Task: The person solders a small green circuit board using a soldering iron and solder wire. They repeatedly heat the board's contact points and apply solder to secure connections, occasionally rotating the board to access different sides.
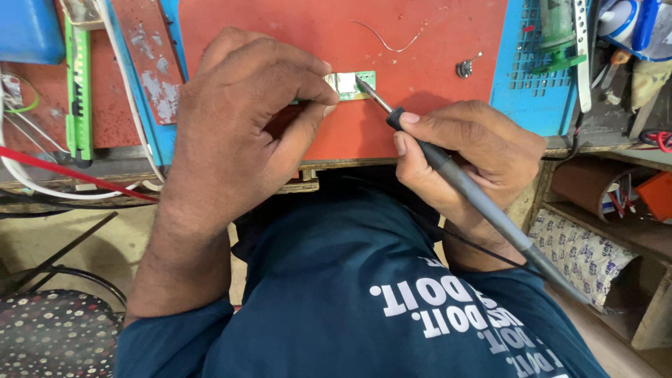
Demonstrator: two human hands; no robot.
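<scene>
Pinching a small green circuit board [350,85] against the red mat [434,84], the left hand [245,126] sits at nine o'clock of it; at four o'clock the right hand [469,150] grips a soldering iron [448,168], tip touching the board.

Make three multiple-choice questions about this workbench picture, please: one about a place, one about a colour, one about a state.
1. Where does the soldering iron tip rest?
A. on the small green circuit board
B. on the blue tray
C. on the stool

2. What colour is the work mat?
A. yellow
B. red-orange
C. white

3. How is the board held?
A. lying free
B. clamped in a vise
C. pinned by the left hand

Answers: 1 A, the tip meets the board; 2 B, the surface under it; 3 C, fingertips press its left end, while the right hand grips the iron.
</scene>
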